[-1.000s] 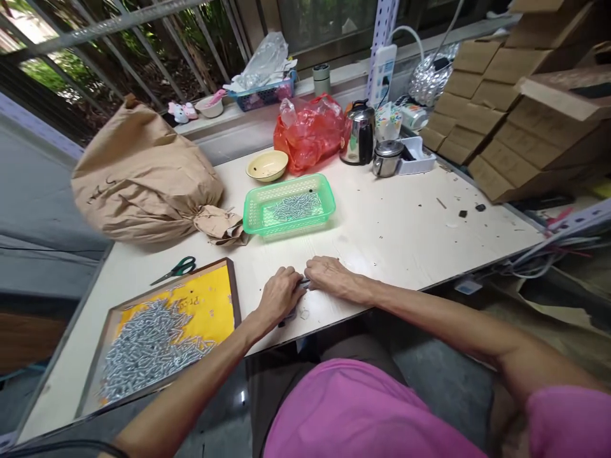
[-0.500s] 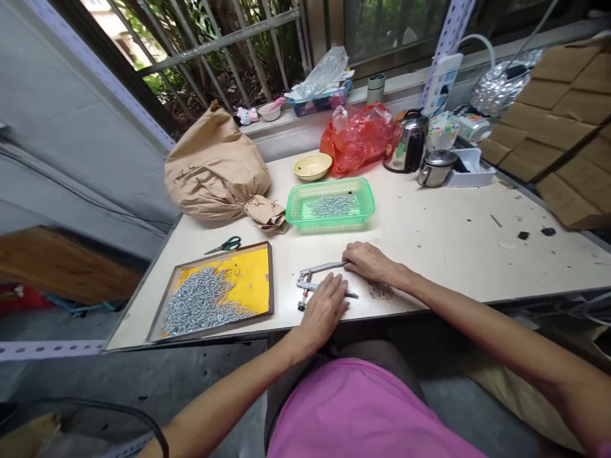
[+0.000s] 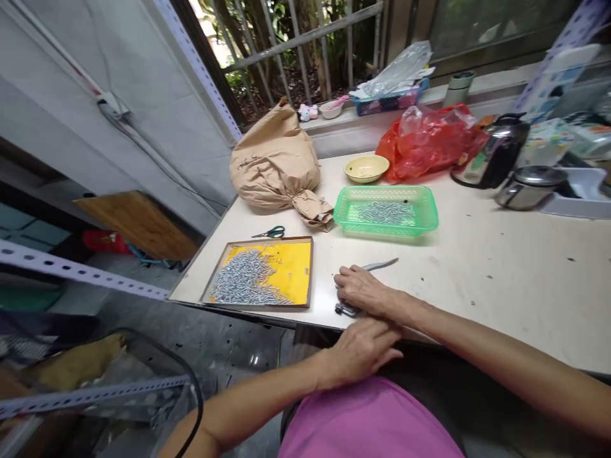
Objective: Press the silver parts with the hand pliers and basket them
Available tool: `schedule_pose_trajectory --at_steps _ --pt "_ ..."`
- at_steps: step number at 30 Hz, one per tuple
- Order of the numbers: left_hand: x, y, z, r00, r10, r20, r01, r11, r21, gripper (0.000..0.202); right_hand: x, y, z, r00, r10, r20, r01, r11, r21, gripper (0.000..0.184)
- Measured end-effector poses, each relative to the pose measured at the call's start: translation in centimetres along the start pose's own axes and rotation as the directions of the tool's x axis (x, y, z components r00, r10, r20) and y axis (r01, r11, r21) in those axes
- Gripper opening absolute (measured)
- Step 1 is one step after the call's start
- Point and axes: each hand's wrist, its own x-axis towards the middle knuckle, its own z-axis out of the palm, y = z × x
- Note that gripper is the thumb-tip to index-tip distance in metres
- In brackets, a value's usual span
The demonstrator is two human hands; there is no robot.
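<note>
A metal hand tool with two long handles (image 3: 380,264) lies on the table near its front edge. My right hand (image 3: 365,291) curls over the middle of the tool and hides most of it. One handle sticks out beyond my fingers, and a black knob (image 3: 340,309) shows at the near end. My left hand (image 3: 360,348) is just below at the table edge, fingers stretched out, holding nothing that I can see. To the left, a shallow tray (image 3: 311,273) with a yellow bottom carries a pile of small silvery metal pins (image 3: 245,278).
Behind the tool stands a green plastic basket (image 3: 341,222) with more metal pins. Scissors (image 3: 272,233) lie behind the tray. Farther back are a brown paper sack (image 3: 274,159), a yellow bowl (image 3: 366,176), a red plastic bag (image 3: 424,149) and a kettle (image 3: 496,152).
My view has swung left. My right hand has come from the handle end onto the middle of the tool. My left hand has left the tool and drawn back to the table edge.
</note>
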Motion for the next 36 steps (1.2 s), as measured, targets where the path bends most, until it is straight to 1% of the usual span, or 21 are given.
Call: schedule_pose_trajectory --at_steps 2,4,5,6,8,9,11,13,16,18,20,22,23,25,26,28,30,31,32,34,36 --pt "-1.7 0.2 -1.7 0.998 0.016 -0.057 -0.013 0.999 0.038 0.022 0.2 0.0 1.3 0.999 -0.043 -0.030 0.043 0.999 0.013 0.013" --pt "-3.5 -0.9 -4.0 0.976 -0.110 -0.186 0.133 0.984 0.117 0.019 0.1 0.5 2.5 0.994 -0.068 -0.089 0.073 0.996 0.051 0.009" --pt "-4.4 -2.0 -5.3 0.942 -0.208 -0.264 0.256 0.954 0.158 0.019 0.0 0.7 2.9 0.989 -0.076 -0.124 0.085 0.994 0.068 0.010" --pt "-5.3 -3.4 -6.6 0.886 -0.311 -0.345 0.392 0.899 0.196 0.019 -0.2 0.8 3.3 0.984 -0.080 -0.161 0.095 0.992 0.088 0.012" --pt "-6.9 -6.8 -9.3 0.750 -0.472 -0.464 0.621 0.743 0.249 0.020 -0.3 0.6 3.5 0.967 -0.080 -0.241 0.120 0.980 0.156 0.016" --pt "-7.6 -8.5 -10.4 0.703 -0.519 -0.486 0.687 0.673 0.274 0.020 -0.2 0.3 3.3 0.956 -0.067 -0.286 0.128 0.971 0.203 0.016" --pt "-8.8 -11.5 -12.0 0.646 -0.610 -0.459 0.760 0.566 0.319 0.019 -0.1 -0.1 2.3 0.922 0.006 -0.387 0.117 0.949 0.294 0.016" --pt "-9.5 -13.5 -12.8 0.625 -0.678 -0.387 0.779 0.510 0.364 0.019 0.1 0.2 0.5 0.859 0.140 -0.493 0.056 0.930 0.362 0.015" --pt "-9.8 -15.0 -12.9 0.616 -0.735 -0.281 0.771 0.491 0.405 0.017 0.1 2.7 -3.1 0.691 0.359 -0.627 -0.100 0.907 0.408 0.018" --pt "-9.7 -15.5 -12.8 0.614 -0.748 -0.250 0.769 0.497 0.403 0.014 -0.3 5.5 -5.1 0.584 0.464 -0.666 -0.279 0.885 0.372 0.022" --pt "-9.5 -16.0 -12.8 0.610 -0.754 -0.245 0.778 0.510 0.367 0.011 -1.0 8.4 -6.2 0.543 0.540 -0.643 -0.487 0.826 0.283 0.025" --pt "-9.3 -16.3 -12.9 0.599 -0.762 -0.246 0.795 0.528 0.298 0.011 -1.9 10.4 -6.2 0.553 0.599 -0.578 -0.620 0.760 0.194 0.030" --pt "-9.2 -16.4 -13.1 0.595 -0.766 -0.244 0.800 0.534 0.272 0.012 -2.3 10.8 -5.9 0.567 0.616 -0.547 -0.647 0.744 0.167 0.033" --pt "-9.1 -16.3 -13.4 0.579 -0.776 -0.250 0.815 0.543 0.202 0.011 -2.8 10.1 -4.9 0.611 0.613 -0.501 -0.622 0.763 0.176 0.036" --pt "-8.9 -16.2 -13.6 0.553 -0.792 -0.259 0.832 0.540 0.124 0.010 -2.8 9.2 -4.2 0.640 0.597 -0.485 -0.575 0.790 0.213 0.034" --pt "-8.4 -15.6 -13.8 0.445 -0.859 -0.252 0.851 0.493 -0.178 0.008 -1.9 6.3 -2.9 0.701 0.552 -0.452 -0.431 0.832 0.349 0.029" --pt "-7.5 -14.6 -13.8 0.333 -0.932 -0.141 0.750 0.353 -0.560 0.015 0.0 2.9 -1.8 0.758 0.512 -0.405 -0.259 0.805 0.533 0.025" --pt "-7.0 -14.1 -13.8 0.311 -0.948 -0.060 0.667 0.263 -0.698 0.020 1.2 1.3 -1.3 0.785 0.486 -0.385 -0.181 0.774 0.608 0.024" --pt "-6.5 -13.4 -13.7 0.313 -0.950 0.018 0.585 0.178 -0.791 0.024 2.6 -0.1 -0.8 0.802 0.468 -0.370 -0.122 0.736 0.666 0.024" --pt "-5.7 -12.2 -13.6 0.346 -0.929 0.131 0.464 0.048 -0.885 0.028 5.2 -2.2 -0.2 0.817 0.452 -0.359 -0.026 0.650 0.760 0.030" --pt "-5.2 -11.2 -13.5 0.372 -0.913 0.169 0.393 -0.010 -0.919 0.027 7.3 -3.4 0.2 0.810 0.467 -0.355 0.034 0.566 0.823 0.034"
